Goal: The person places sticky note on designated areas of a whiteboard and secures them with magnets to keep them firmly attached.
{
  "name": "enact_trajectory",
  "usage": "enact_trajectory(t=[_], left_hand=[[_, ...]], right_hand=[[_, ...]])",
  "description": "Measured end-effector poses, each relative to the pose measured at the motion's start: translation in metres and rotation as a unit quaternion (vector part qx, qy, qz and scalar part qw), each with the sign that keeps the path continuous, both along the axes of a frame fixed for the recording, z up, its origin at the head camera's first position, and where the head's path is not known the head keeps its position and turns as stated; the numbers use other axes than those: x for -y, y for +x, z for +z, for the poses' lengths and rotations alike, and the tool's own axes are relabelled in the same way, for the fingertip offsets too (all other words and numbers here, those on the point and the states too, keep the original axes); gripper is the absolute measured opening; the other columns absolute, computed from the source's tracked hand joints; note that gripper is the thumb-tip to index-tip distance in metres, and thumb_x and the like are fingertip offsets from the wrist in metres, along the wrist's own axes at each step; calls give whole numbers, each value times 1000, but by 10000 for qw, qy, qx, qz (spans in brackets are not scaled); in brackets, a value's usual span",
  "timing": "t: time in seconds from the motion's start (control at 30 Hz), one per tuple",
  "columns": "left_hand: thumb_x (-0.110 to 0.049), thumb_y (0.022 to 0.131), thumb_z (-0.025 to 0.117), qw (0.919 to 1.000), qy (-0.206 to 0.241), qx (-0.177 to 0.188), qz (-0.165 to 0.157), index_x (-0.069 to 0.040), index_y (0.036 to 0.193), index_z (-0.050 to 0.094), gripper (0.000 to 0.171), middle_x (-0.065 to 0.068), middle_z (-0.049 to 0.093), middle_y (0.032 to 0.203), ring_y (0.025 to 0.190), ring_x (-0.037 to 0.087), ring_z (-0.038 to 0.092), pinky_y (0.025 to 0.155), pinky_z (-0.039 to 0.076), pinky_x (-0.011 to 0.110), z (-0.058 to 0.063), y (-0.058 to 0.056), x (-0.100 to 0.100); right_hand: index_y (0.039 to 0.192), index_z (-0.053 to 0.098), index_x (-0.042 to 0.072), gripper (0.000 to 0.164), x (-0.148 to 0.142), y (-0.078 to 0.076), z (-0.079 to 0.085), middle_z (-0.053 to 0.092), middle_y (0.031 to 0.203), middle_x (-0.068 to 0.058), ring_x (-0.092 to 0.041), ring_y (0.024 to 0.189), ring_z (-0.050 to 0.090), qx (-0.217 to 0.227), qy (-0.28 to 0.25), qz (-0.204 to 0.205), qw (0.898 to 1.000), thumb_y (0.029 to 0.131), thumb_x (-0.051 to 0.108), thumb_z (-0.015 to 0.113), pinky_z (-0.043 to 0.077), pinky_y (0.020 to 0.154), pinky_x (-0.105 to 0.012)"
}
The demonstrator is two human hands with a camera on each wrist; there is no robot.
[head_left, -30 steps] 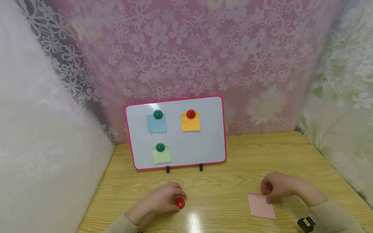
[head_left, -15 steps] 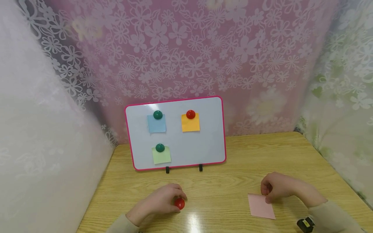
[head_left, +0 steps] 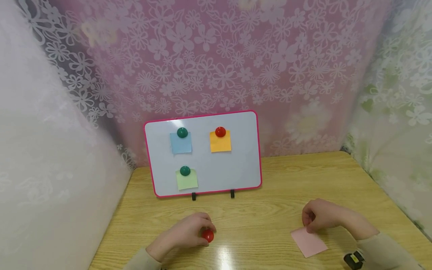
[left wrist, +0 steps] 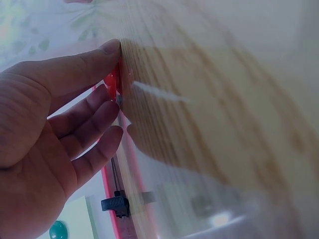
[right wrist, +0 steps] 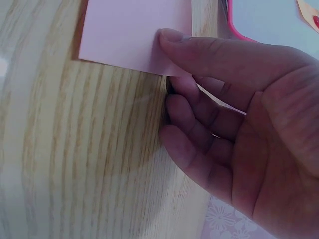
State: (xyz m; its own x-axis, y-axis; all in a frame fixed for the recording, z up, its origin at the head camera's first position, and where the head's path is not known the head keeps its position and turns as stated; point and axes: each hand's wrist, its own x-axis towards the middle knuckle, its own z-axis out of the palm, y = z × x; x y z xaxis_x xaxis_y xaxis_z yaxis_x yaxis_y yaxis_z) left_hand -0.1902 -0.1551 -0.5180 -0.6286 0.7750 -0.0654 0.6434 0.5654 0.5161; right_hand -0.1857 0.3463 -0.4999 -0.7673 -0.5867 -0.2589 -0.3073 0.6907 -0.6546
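Observation:
My left hand [head_left: 189, 230] is low on the table in front of the whiteboard, with a round red magnet [head_left: 208, 236] between its thumb and fingers. In the left wrist view the thumb and fingertips partly hide that magnet [left wrist: 112, 82]. Off to the right, my right hand [head_left: 322, 216] pinches a pink sticky note [head_left: 309, 243] by its far edge. The right wrist view shows the thumb over the note [right wrist: 132, 35] and a finger beneath it, the other fingers curled below.
A pink-framed whiteboard [head_left: 233, 170] stands behind on small black feet [head_left: 232, 193]. Green magnets [head_left: 182, 132] top its blue note [head_left: 181, 144] and light green note [head_left: 187, 181]; a red magnet [head_left: 220, 131] tops an orange note [head_left: 221, 143]. Flowered curtains [head_left: 219, 56] surround the wooden table [head_left: 270, 210].
The pink note has turned in my right hand, its near end swinging to the right. My left hand with the red magnet stays where it was.

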Motion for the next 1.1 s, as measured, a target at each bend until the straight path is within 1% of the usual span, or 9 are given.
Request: enact_trajectory(t=[0.23, 0.33, 0.47, 0.67, 0.73, 0.93, 1.1], left_hand=[[-11, 87, 91, 10000, 54, 27, -61, -18, 114, 82, 30, -13, 63, 106, 93, 0, 58, 81, 53, 17, 0, 0, -1], [-10, 86, 91, 10000, 63, 48, -56, -18, 113, 82, 29, -13, 64, 105, 93, 1, 58, 81, 53, 17, 1, -1, -1], [-11, 86, 91, 9999, 85, -52, -91, -18, 113, 82, 30, -13, 64, 105, 92, 0, 58, 81, 53, 17, 2, -2, -1], [-12, 86, 91, 9996, 134, -177, -149, -18, 112, 82, 29, -14, 63, 103, 91, -2, 56, 81, 52, 16, -1, -4, 1], [-12, 86, 91, 9996, 163, -162, -151, -18, 112, 82, 29, -14, 63, 103, 90, -2, 57, 81, 52, 17, -1, -4, 1], [-13, 87, 91, 9999, 109, -49, -90, -19, 113, 82, 29, -15, 63, 104, 91, -2, 56, 82, 52, 18, -1, -4, 2], [-13, 86, 91, 9999, 115, -49, -68, -20, 113, 82, 29, -15, 63, 103, 91, -2, 56, 84, 52, 19, 0, -3, 3]], right_hand=[[84, 72, 19, 16, -3, -1, -3, 63, 77, 13, -2, 68, 53, -67, -69, 92, 9999, 85, 11, 86, 46, 60, -26], [84, 72, 19, 15, -4, -2, -2, 64, 78, 12, -2, 68, 54, -10, -112, 59, 9999, 87, 10, 84, 47, 61, -26], [85, 71, 18, 15, -6, -3, -2, 64, 78, 11, -3, 69, 54, -2, -110, 10, 9999, 88, 11, 84, 46, 61, -26], [87, 71, 18, 15, -7, -3, -2, 63, 80, 10, -3, 70, 53, 14, -49, -15, 10000, 90, 13, 84, 46, 62, -27], [88, 71, 18, 14, -7, -3, -1, 63, 80, 10, -3, 70, 53, 30, -69, -12, 10000, 91, 12, 83, 46, 62, -27], [90, 70, 16, 12, -5, -1, 2, 63, 81, 10, -3, 71, 54, -17, -282, 39, 9996, 93, 10, 81, 46, 62, -26], [92, 71, 15, 9, -3, -1, -1, 63, 81, 8, -4, 70, 54, -33, -481, 56, 9988, 95, 11, 79, 46, 61, -26]])
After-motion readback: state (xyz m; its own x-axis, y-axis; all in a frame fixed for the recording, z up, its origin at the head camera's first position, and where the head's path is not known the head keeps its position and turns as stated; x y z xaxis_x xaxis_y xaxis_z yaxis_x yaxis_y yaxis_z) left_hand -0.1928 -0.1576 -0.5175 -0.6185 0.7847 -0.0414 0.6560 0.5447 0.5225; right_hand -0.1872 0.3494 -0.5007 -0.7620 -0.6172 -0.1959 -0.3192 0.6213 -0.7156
